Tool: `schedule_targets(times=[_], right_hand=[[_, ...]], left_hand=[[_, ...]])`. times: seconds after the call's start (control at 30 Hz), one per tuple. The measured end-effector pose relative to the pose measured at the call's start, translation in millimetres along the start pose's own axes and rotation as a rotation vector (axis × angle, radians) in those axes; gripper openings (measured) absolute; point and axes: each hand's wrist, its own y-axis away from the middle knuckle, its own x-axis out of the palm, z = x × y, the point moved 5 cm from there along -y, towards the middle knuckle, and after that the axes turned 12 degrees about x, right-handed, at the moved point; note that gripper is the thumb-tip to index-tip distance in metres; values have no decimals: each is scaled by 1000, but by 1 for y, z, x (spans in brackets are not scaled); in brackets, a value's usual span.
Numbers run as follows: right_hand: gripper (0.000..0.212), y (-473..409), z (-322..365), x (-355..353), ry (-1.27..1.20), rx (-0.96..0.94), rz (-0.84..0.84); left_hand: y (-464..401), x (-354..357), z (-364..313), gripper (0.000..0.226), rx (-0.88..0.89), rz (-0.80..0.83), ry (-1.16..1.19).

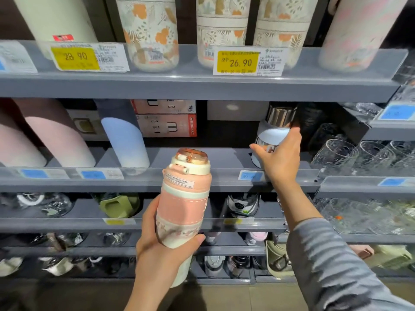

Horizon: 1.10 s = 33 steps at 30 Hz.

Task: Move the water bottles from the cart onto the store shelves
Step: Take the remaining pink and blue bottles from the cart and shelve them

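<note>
While the left hand (166, 241) wraps around the lower body of a pink-and-white plastic water bottle with a clear lid (186, 203), held upright before the grey metal store shelves (197, 86), the right hand (278, 156) clasps a pale blue bottle with a shiny steel top (272, 131) standing on the middle shelf.

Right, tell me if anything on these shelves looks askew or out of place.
Nothing spilled or damaged. One oddity: the light blue bottle on the second shelf is tilted, but only because the right hand grips it there. The left hand holds the pink bottle in front of the shelves.
</note>
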Motion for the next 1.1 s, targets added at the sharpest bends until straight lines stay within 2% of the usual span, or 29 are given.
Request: schedule_targets(times=[0.13, 0.2, 0.23, 0.3, 0.4, 0.5, 0.63, 0.77, 0.93, 1.1], right_hand=[[105, 21, -4, -29, -19, -70, 3], [92, 53, -2, -50, -84, -128, 6], [84, 72, -2, -55, -131, -118, 62], [77, 114, 4, -56, -215, -80, 306], [79, 162, 25, -50, -404, -31, 675], [82, 178, 33, -42, -639, 121, 858], [79, 176, 28, -42, -765, 277, 893], [81, 176, 30, -34, -713, 287, 995], [89, 182, 45, -17, -737, 275, 1211], [86, 177, 62, -5, -813, 317, 1176]], left_hand=[[2, 3, 1, 91, -23, 12, 36], [1, 8, 0, 91, -15, 35, 60], [0, 12, -1, 91, -11, 46, 73], [0, 22, -3, 91, 2, 77, 87], [1, 40, -7, 91, 18, 125, 66], [6, 55, -6, 96, 57, 197, 29], [14, 65, -10, 110, 90, 381, -29], [13, 58, -10, 108, 69, 310, -58], [5, 32, -15, 94, 29, 334, -13], [-9, 16, -33, 93, 115, 428, -72]])
